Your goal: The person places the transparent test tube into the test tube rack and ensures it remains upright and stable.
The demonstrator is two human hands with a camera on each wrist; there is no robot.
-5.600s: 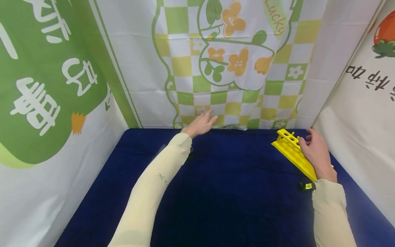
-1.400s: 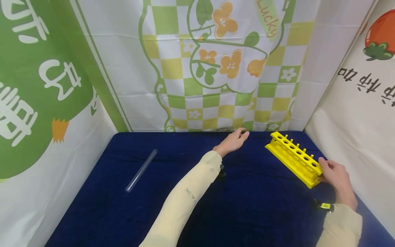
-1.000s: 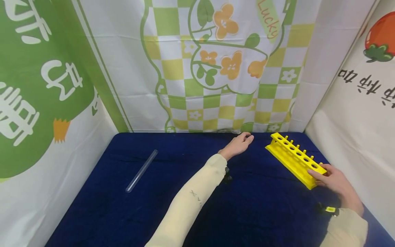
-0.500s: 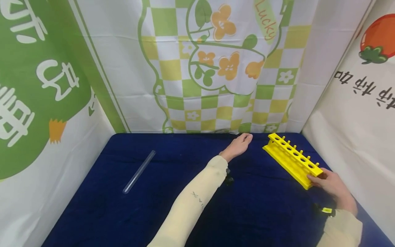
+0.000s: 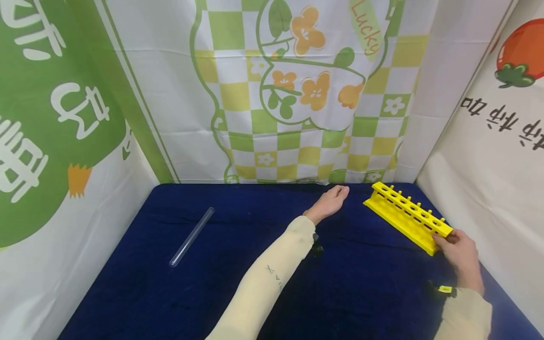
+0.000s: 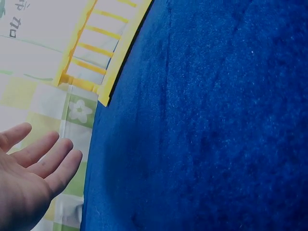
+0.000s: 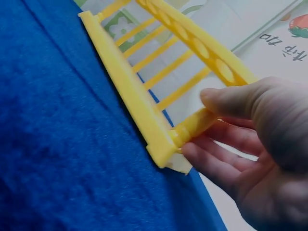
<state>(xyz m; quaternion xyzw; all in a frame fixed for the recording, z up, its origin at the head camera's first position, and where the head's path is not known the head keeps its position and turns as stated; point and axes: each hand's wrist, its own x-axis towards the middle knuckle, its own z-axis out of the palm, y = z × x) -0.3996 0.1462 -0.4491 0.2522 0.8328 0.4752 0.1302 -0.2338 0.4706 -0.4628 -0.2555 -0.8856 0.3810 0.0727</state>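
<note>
In the head view a yellow test tube rack [image 5: 401, 215] stands at the right back of the dark blue cloth, set diagonally. Its top bar has a row of holes, with short pegs along one side. My right hand [image 5: 462, 252] grips the rack's near end; the right wrist view shows thumb and fingers [image 7: 216, 163] curled round the end post [image 7: 195, 126]. Left of the rack, my left hand [image 5: 329, 202] holds nothing, and its slightly bent fingers [image 6: 53, 163] are spread in the left wrist view. A clear test tube [image 5: 192, 237] lies on the cloth at the left.
The blue cloth [image 5: 178, 302] covers the tabletop. Behind it hangs a checked fabric wall [image 5: 293, 141]. A green and white curtain [image 5: 140, 226] borders the left side, and a white curtain with a tomato print [image 5: 501, 203] stands close beyond my right hand.
My left hand has moved right, uncovering the test tube. My right hand has shifted from the rack's long side to its near end, which has just moved slightly right and away.
</note>
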